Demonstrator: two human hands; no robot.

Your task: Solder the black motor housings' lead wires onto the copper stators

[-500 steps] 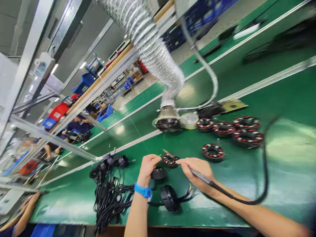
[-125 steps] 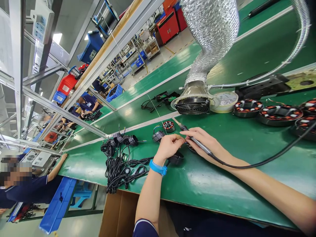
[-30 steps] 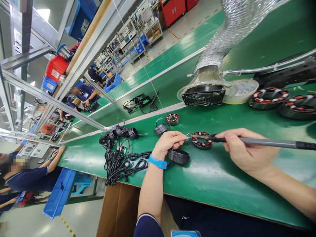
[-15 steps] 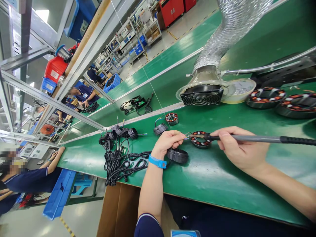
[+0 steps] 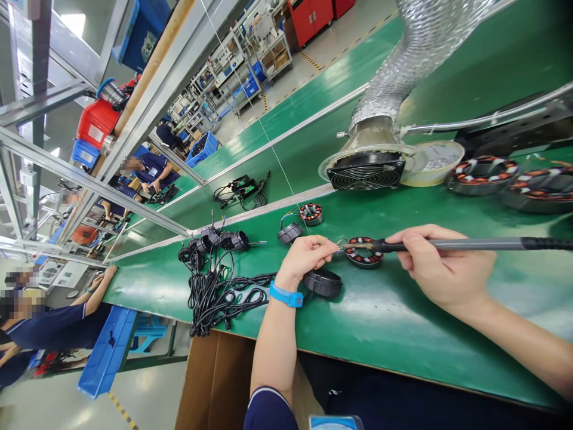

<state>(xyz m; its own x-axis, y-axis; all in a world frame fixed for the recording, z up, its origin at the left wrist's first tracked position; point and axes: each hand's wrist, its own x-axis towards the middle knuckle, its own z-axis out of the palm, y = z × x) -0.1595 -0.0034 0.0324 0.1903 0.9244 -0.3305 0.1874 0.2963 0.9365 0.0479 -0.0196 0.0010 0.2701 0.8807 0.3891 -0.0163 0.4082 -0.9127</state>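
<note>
My right hand (image 5: 441, 263) is closed round a soldering iron (image 5: 461, 243), its tip pointing left. The tip lies over a ring-shaped motor stator (image 5: 364, 257) with copper windings, close to the fingertips of my left hand (image 5: 308, 255). Those fingers pinch thin wires (image 5: 341, 246) near the stator's left edge. Whether the tip touches the wires I cannot tell. Just below my left hand rests a black round housing (image 5: 323, 283). Behind it are a smaller black housing (image 5: 290, 233) and another stator (image 5: 310, 214).
Bundled black cables (image 5: 210, 298) with round black housings lie to the left. A fan (image 5: 367, 173) under a foil duct (image 5: 394, 71) stands behind, beside a round tub (image 5: 436, 161). Larger stators (image 5: 483, 174) sit at right. A cardboard box (image 5: 219, 376) is below the bench edge. Other people work at left.
My right hand and the soldering iron's handle have shifted slightly right. My left hand keeps its pinch on the wires in nearly the same place.
</note>
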